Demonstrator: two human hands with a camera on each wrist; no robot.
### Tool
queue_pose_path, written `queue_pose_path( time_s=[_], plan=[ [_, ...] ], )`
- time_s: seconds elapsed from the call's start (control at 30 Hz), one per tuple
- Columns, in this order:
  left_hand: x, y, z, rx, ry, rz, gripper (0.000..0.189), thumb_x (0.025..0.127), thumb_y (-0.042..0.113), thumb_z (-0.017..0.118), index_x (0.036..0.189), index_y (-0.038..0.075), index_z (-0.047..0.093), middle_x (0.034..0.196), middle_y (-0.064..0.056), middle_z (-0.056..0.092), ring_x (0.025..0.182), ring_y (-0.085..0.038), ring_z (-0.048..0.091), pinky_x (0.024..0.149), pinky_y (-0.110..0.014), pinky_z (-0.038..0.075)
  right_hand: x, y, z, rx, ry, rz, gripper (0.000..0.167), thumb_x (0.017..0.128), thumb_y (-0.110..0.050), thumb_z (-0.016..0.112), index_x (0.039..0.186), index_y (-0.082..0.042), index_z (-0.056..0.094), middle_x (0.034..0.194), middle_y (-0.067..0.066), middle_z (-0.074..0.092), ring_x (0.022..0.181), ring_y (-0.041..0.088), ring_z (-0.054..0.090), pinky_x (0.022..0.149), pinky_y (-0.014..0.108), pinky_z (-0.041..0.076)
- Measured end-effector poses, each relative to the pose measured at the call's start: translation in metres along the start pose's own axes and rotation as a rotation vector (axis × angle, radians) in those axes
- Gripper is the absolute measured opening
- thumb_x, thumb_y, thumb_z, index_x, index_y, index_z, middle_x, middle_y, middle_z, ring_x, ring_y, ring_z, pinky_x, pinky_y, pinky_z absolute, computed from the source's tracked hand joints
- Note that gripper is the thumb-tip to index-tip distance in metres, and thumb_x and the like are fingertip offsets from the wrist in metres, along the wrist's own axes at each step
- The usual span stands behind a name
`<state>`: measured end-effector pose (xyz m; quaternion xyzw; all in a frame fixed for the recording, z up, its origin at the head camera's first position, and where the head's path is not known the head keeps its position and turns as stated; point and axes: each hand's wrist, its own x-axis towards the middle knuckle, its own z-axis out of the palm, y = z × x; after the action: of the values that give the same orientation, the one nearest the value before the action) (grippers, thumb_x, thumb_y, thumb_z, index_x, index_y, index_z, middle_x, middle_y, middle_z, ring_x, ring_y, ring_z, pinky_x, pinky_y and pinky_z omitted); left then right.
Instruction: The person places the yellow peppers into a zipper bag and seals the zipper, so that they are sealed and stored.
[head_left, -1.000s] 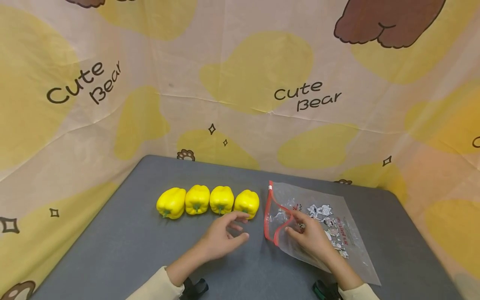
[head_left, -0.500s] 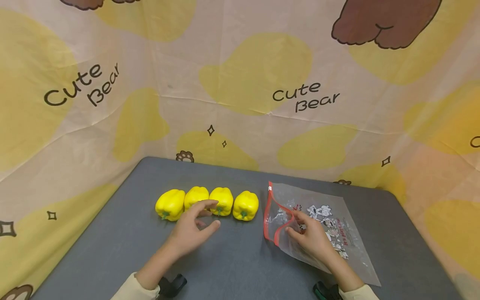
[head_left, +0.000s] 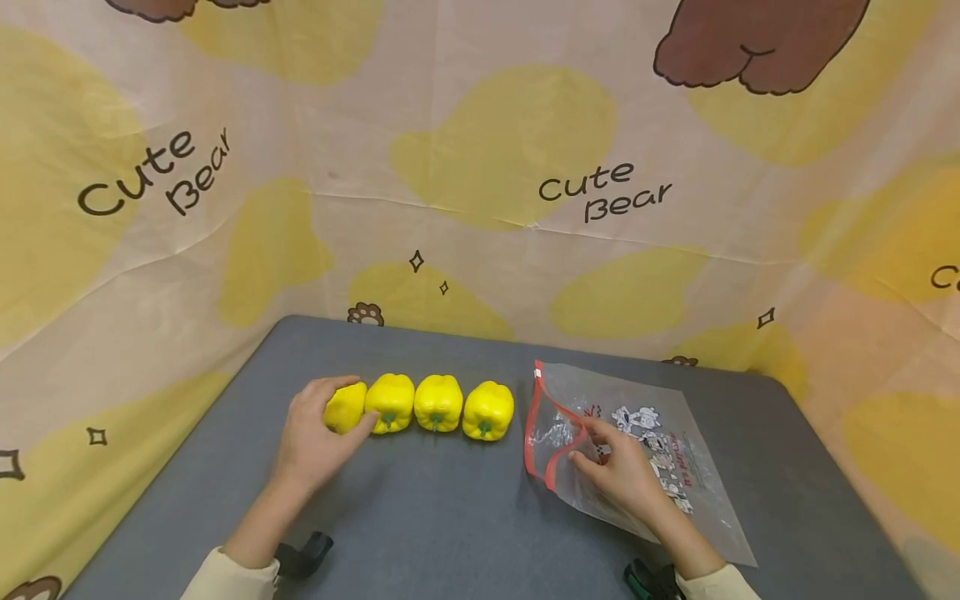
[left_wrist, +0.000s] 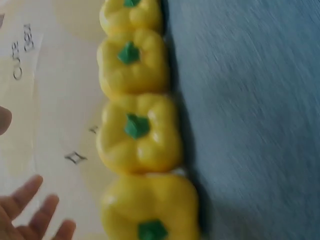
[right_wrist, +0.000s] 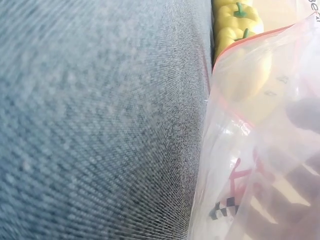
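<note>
Yellow bell peppers with green stems stand in a row; the rightmost bell pepper is nearest the bag. My left hand reaches over the leftmost bell pepper, partly hiding it. In the left wrist view, the spread fingers are apart from the row; whether they touch that pepper is unclear. My right hand pinches the mouth of a clear zip bag with red edging and printed cartoon figures. The mouth gapes toward the peppers. Through the plastic, its fingers look blurred in the right wrist view.
Everything lies on a dark grey table. A patterned cloth with yellow patches and lettering rises behind the table and along its sides. Dark straps sit at both wrists.
My left hand has moved leftward along the row, from the rightmost bell pepper to the leftmost. The right hand keeps its place on the bag, and the peppers look unmoved.
</note>
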<state>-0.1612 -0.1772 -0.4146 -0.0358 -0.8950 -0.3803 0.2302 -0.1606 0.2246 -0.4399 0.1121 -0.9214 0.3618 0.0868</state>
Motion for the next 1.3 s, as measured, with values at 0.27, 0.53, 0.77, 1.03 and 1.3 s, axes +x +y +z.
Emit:
queue_pose_path(
  time_s=[0.27, 0.53, 0.77, 1.03, 1.3],
  plan=[
    [0.002, -0.025, -0.010, 0.048, -0.032, -0.209, 0.062, 0.077, 0.037, 0.077, 0.128, 0.007, 0.058, 0.136, -0.021, 0.047, 0.130, -0.045, 0.033, 0.100, -0.061, 0.027, 0.000, -0.002, -0.002, 0.000, 0.033, -0.022, 0.045, 0.076, -0.011, 0.079, 0.118, -0.009, 0.064, 0.096, 0.008, 0.071, 0.087, 0.022, 0.068, 0.062, 0.025, 0.056],
    [0.001, -0.037, -0.015, 0.033, -0.132, -0.383, 0.078, 0.080, 0.047, 0.072, 0.141, 0.007, 0.044, 0.148, -0.024, 0.031, 0.135, -0.047, 0.026, 0.103, -0.065, 0.029, 0.000, -0.001, -0.001, 0.000, 0.064, -0.025, 0.046, 0.074, -0.009, 0.080, 0.117, -0.008, 0.065, 0.093, 0.005, 0.071, 0.085, 0.021, 0.068, 0.062, 0.025, 0.056],
    [0.001, -0.039, -0.015, 0.012, -0.179, -0.401, 0.081, 0.082, 0.046, 0.071, 0.144, 0.005, 0.038, 0.147, -0.026, 0.031, 0.133, -0.043, 0.032, 0.103, -0.062, 0.032, 0.000, 0.000, -0.001, 0.025, 0.077, -0.021, 0.047, 0.073, -0.007, 0.080, 0.117, -0.006, 0.063, 0.094, 0.004, 0.071, 0.086, 0.021, 0.067, 0.062, 0.022, 0.055],
    [0.001, -0.044, -0.010, -0.004, -0.181, -0.394, 0.078, 0.081, 0.038, 0.073, 0.142, 0.003, 0.039, 0.143, -0.024, 0.037, 0.126, -0.040, 0.039, 0.099, -0.056, 0.037, 0.000, -0.001, -0.001, 0.007, 0.074, -0.031, 0.058, 0.072, -0.008, 0.081, 0.125, -0.007, 0.057, 0.094, 0.004, 0.070, 0.082, 0.017, 0.064, 0.061, 0.021, 0.053],
    [0.003, -0.046, -0.006, -0.038, -0.163, -0.429, 0.077, 0.081, 0.035, 0.075, 0.142, 0.005, 0.039, 0.139, -0.023, 0.039, 0.120, -0.039, 0.044, 0.095, -0.052, 0.041, -0.001, -0.003, -0.001, 0.019, 0.064, -0.016, 0.061, 0.070, -0.008, 0.082, 0.126, -0.012, 0.056, 0.096, 0.003, 0.069, 0.084, 0.017, 0.063, 0.063, 0.025, 0.054]
  ],
)
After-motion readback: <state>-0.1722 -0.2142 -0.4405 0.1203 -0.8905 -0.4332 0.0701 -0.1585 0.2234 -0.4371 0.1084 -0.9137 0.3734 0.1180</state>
